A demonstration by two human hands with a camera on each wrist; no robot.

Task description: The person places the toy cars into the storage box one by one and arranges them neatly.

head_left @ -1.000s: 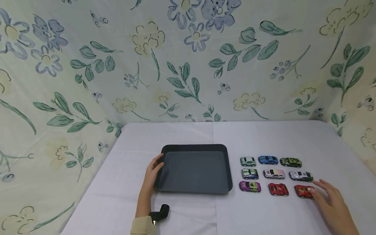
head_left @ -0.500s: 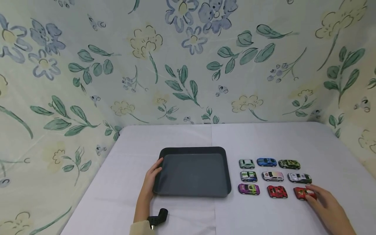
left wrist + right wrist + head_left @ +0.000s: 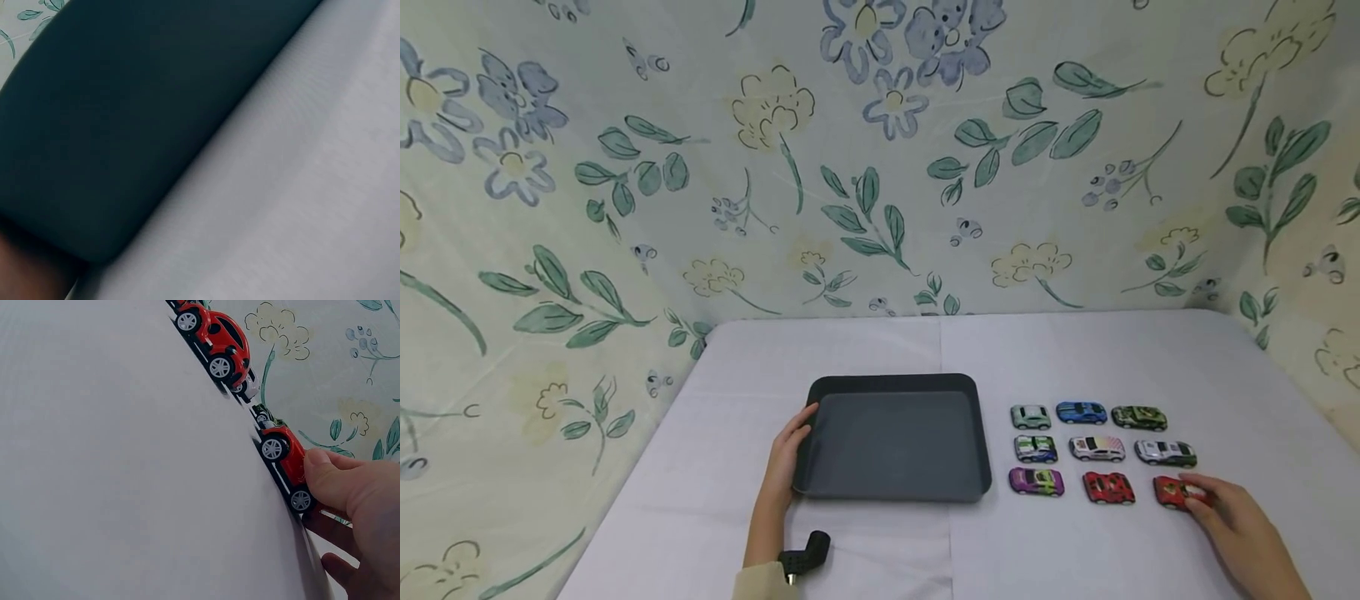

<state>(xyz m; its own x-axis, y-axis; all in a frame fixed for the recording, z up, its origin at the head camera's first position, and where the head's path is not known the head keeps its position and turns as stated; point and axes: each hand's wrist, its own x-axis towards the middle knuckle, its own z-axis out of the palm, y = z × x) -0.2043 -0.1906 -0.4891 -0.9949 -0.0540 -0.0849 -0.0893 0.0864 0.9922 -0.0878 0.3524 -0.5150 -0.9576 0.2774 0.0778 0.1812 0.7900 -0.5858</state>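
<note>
My left hand point(image 3: 784, 457) holds the left rim of a dark grey rectangular tray point(image 3: 891, 493), which has nothing in it. The tray's outer wall point(image 3: 144, 119) fills much of the left wrist view, with a blurred bit of the hand in the corner. At the front right of the car group, my right hand point(image 3: 1243, 525) pinches the rear of a red toy car point(image 3: 1169, 492) between thumb and fingers. In the right wrist view this red car point(image 3: 289, 459) has its wheels right at the white cloth, the thumb against its side.
Several other toy cars stand in rows right of the tray: a red one with black spots point(image 3: 1108, 488), a purple one point(image 3: 1036, 481), a silver one point(image 3: 1165, 452), a blue one point(image 3: 1081, 412). A black device point(image 3: 808, 553) sits at the left wrist. Floral cloth point(image 3: 880, 167) hangs behind the table.
My right hand has come left onto the red car and now pinches it; the car has shifted slightly to the right. My left hand stays on the tray's rim.
</note>
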